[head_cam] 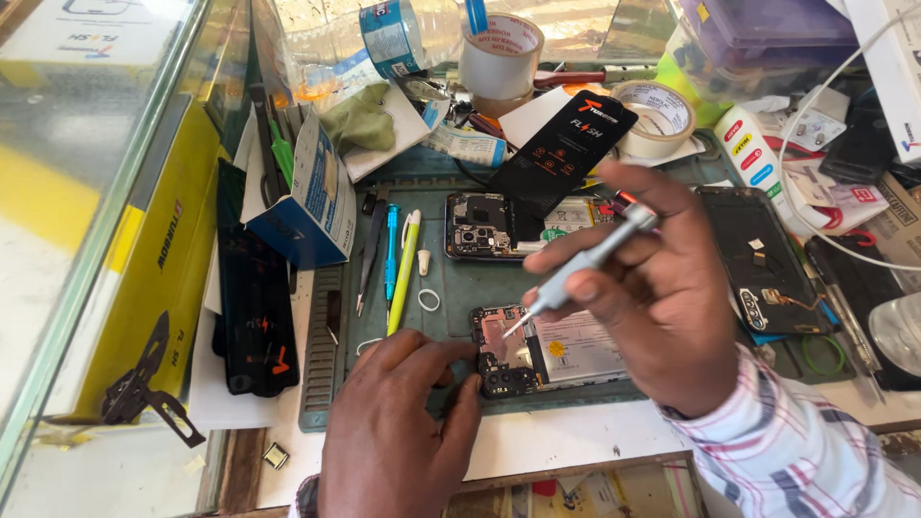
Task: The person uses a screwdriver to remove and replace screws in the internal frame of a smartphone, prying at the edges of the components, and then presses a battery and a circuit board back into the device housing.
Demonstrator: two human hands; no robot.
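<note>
The left hand point(398, 422) is pressing open fingers beside the opened phone point(542, 350) to steady it, while the right hand point(652, 288), gripping a screwdriver point(576, 270), is angling its tip onto the phone's board

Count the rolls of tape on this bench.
2: a white roll of tape standing at the top centre, and a cream roll of tape lying flat to its right. Clutter may hide more.
</note>
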